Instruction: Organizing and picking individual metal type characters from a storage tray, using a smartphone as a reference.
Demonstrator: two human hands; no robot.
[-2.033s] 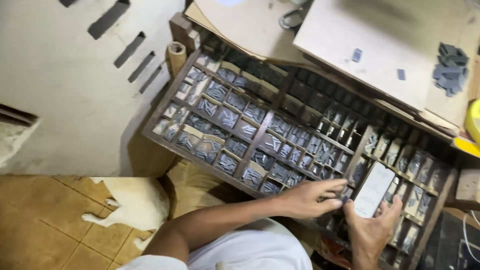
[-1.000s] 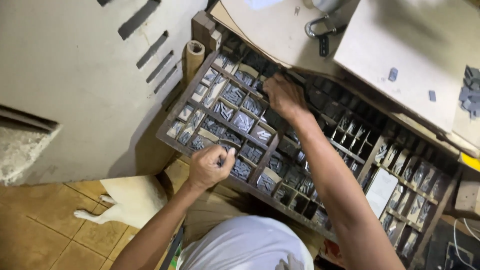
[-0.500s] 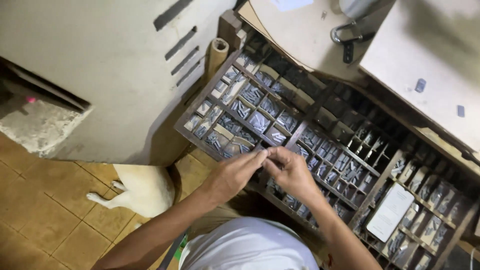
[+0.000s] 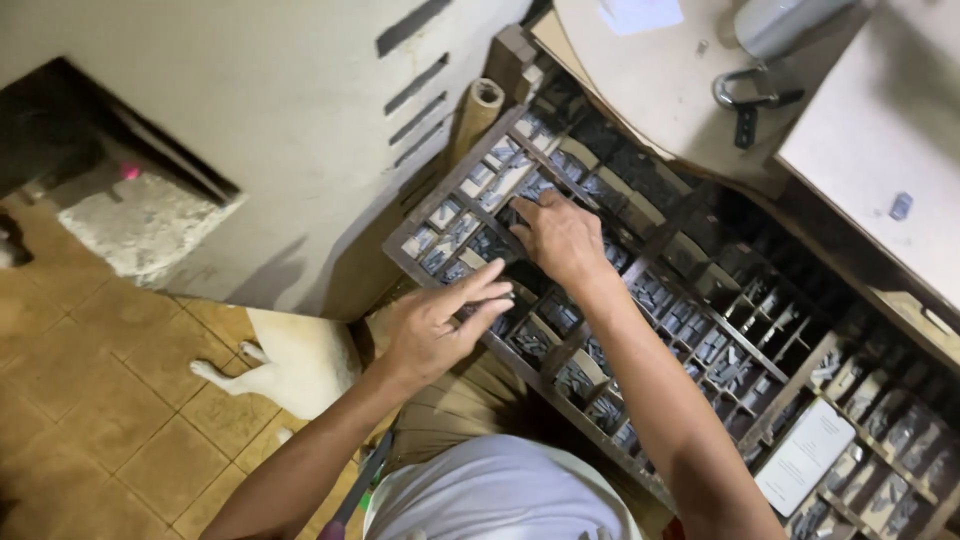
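Since half a second ago, right hand (image 4: 562, 235) has reached farther up the wooden tray (image 4: 700, 330) of small metal pieces (image 4: 650, 295), fingers curled into a compartment; left hand (image 4: 435, 325) hovers flat-fingered, empty. White card (image 4: 805, 455) lies lower right.

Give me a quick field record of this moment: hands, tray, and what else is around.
left hand: fingers spread, over the tray's near edge; holding anything: cannot tell
right hand: palm down, fingertips in a compartment near the tray's left end
type tray: wooden, tilted, many small compartments of grey metal pieces
white card: lying on the tray's right part
padlock: on the board above the tray
animal: white, lying on the tiled floor
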